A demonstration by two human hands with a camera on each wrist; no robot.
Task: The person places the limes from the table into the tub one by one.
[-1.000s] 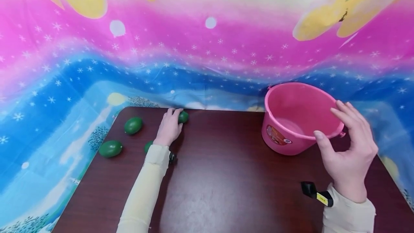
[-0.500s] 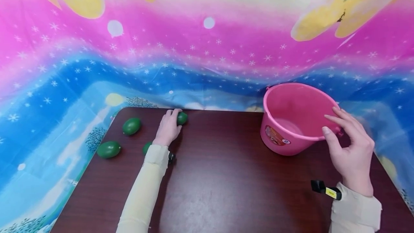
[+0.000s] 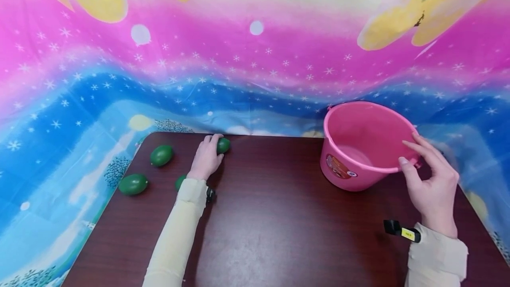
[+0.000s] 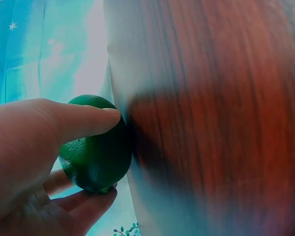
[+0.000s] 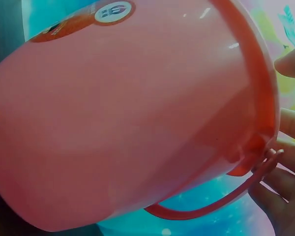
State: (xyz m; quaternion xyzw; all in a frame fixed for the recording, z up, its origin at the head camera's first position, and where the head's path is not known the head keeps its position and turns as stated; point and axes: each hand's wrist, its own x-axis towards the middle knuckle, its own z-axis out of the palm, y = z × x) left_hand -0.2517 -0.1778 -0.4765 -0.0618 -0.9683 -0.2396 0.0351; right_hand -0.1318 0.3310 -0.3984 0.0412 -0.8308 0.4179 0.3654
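Note:
In the head view my left hand grips a green lime near the table's back edge. The left wrist view shows the thumb across the near side of that lime and fingertips beneath it. Three more limes lie around: one at the back left, one at the left edge, and one partly hidden by the left sleeve. My right hand is at the right rim of the pink bucket, its fingers loosely spread and thumb tip right by the rim.
The dark brown wooden table reaches back to a colourful printed cloth hung behind and at both sides. In the right wrist view the bucket's handle hangs down beside its wall. The bucket stands upright at the back right.
My right hand has shifted slightly rightward, and its thumb and fingers have drawn closer together at the bucket's rim. My left hand stays in place around the lime.

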